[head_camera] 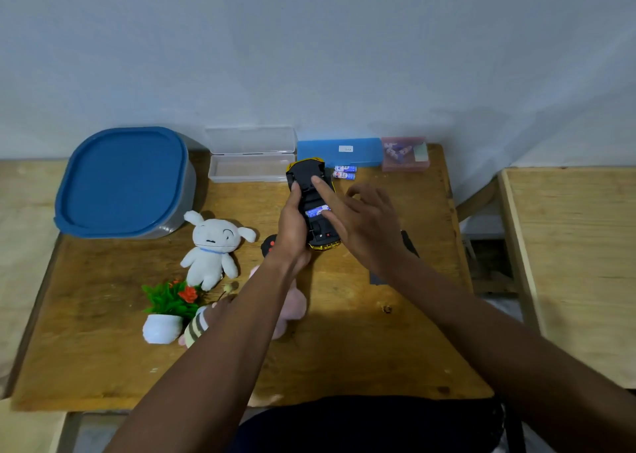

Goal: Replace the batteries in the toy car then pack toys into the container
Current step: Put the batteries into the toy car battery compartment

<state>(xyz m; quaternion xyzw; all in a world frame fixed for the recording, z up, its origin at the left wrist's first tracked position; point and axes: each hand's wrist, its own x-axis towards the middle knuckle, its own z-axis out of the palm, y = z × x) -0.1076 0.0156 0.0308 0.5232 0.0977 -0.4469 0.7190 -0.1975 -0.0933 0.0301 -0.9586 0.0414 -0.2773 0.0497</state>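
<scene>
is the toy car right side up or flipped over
Flipped over: the toy car has its black underside up, with a blue-labelled battery showing in its bay.

table (pixel 344 349): worn wood | container (pixel 124 180): smooth plastic | dog (pixel 213 246): plush cloth

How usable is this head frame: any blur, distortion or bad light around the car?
Head view: dim, bluish light, no glare; wide-angle lens bows the table edges; the right hand over the toy car is slightly motion-blurred; labels on the loose batteries too soft to read.
</scene>
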